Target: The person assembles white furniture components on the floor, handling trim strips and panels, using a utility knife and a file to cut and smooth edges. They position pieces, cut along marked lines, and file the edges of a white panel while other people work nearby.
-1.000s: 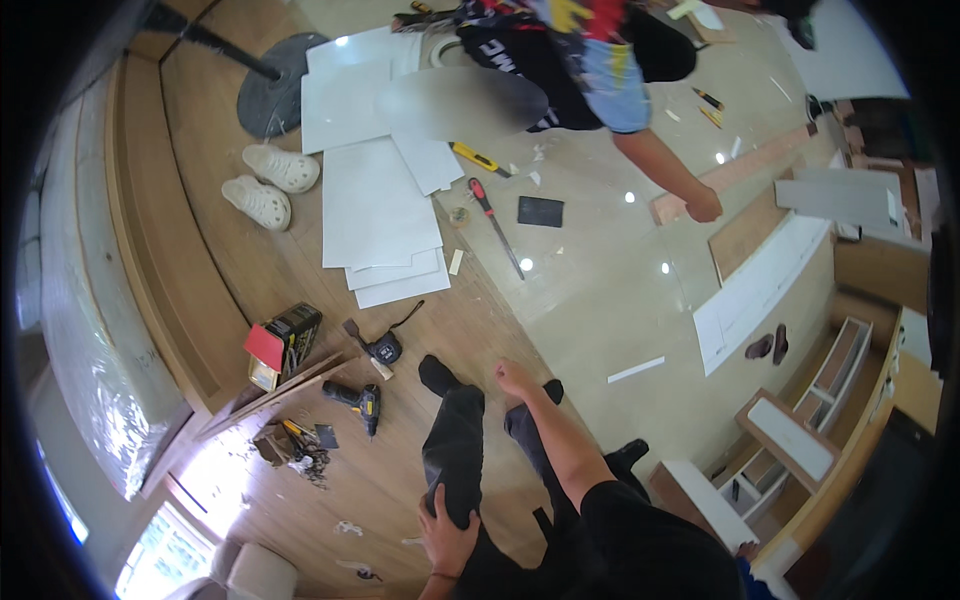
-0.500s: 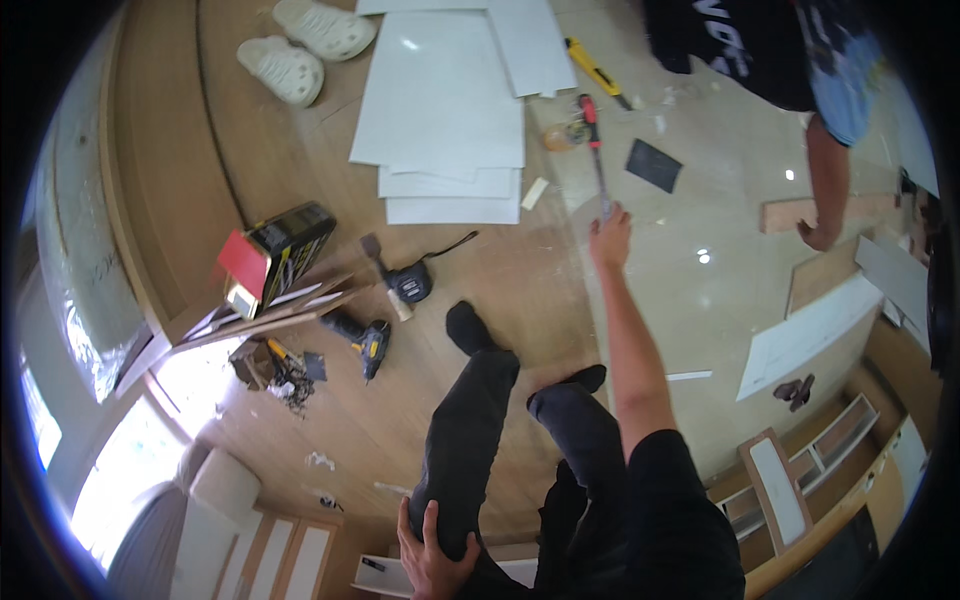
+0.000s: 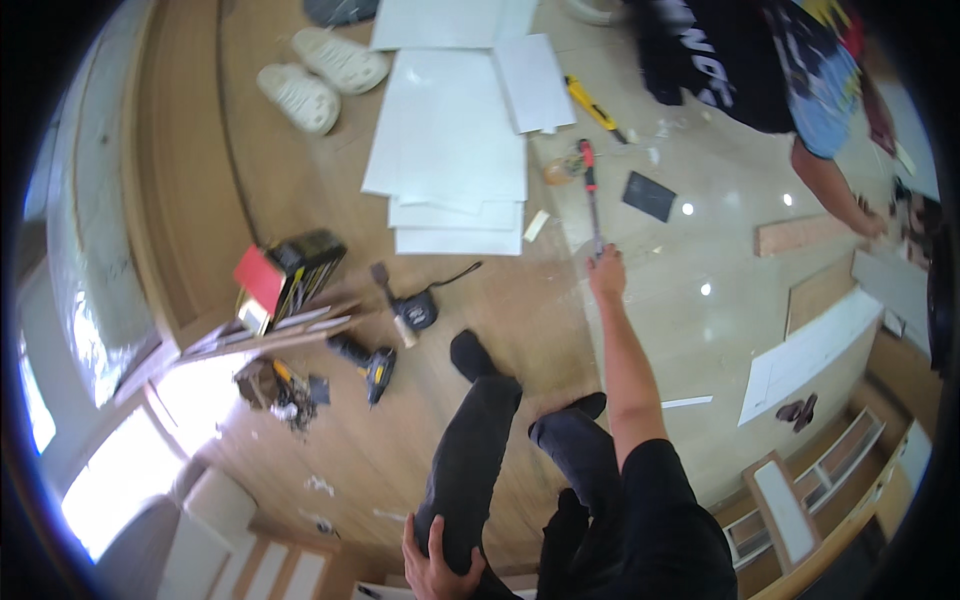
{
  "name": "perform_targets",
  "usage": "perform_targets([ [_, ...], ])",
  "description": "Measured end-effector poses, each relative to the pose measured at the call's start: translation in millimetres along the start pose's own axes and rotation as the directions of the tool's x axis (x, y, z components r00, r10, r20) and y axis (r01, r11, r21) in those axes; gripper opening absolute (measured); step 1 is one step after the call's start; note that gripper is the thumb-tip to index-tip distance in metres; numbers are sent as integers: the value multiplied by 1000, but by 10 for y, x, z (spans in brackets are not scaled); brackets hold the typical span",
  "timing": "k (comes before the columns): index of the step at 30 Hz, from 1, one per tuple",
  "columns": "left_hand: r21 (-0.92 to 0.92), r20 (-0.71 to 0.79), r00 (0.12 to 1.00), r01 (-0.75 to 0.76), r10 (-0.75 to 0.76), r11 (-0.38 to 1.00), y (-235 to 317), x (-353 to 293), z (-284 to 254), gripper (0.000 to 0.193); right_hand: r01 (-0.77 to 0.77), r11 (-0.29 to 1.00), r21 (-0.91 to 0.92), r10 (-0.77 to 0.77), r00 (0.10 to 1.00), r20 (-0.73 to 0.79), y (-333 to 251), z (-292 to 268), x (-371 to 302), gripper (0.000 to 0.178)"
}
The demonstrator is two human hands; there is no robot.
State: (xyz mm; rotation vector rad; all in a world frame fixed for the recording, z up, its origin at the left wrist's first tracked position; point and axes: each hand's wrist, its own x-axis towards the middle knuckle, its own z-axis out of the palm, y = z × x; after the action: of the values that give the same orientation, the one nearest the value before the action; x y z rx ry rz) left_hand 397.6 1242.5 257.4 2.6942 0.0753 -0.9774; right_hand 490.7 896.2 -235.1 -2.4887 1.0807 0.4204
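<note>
My right hand [image 3: 607, 272] reaches forward over the pale tiles. Its fingers are closed on the near end of the shaft of a long screwdriver [image 3: 588, 172] with a red and black handle, which points away from me. My left hand [image 3: 438, 562] rests on my left trouser leg [image 3: 462, 470] with its fingers spread and holds nothing. Beyond the screwdriver lies a yellow and black utility knife [image 3: 594, 107]. A roll of clear amber tape [image 3: 563, 171] is left of its handle, and a dark square sheet [image 3: 649, 196] lies to the right.
White panels [image 3: 460, 125] lie stacked ahead, with pale clogs [image 3: 300, 98] to their left. A tape measure [image 3: 416, 310], a cordless drill [image 3: 376, 370] and a box [image 3: 298, 265] lie at the left. At the right a co-worker's hand [image 3: 873, 225] is near a wooden board [image 3: 800, 235].
The view has tilted, so the floor things sit lower. The screwdriver has shifted slightly toward me with my right hand. My left hand stays on my leg. The co-worker's hand has moved right.
</note>
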Motion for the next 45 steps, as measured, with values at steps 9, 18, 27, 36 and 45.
perform_targets([
  [9, 33, -47, 996, -78, 80, 996, -115, -219, 226, 75, -203, 964, 169, 171, 967, 186, -166, -315, -502, 38],
  [18, 148, 55, 902, -431, 428, 890, 163, -520, -124, 79, -244, 871, 427, 144, 956, 254, -316, -2685, -3455, 53],
  [27, 67, 735, 190, -976, 651, 209, 1243, -553, -2182, 51, 339, 910, 236, -404, 852, 333, -774, -5611, -5692, 52],
  [36, -91, 792, -99, -995, 602, -44, 1600, -1305, -3052, 45, 453, 866, 213, -464, 886, -1, -686, -6202, -6345, 42],
  [45, 242, 699, 154, -970, 698, -29, 1854, -991, -3473, 45, -405, 884, 232, 419, 908, -14, 467, -5876, -6658, 42],
])
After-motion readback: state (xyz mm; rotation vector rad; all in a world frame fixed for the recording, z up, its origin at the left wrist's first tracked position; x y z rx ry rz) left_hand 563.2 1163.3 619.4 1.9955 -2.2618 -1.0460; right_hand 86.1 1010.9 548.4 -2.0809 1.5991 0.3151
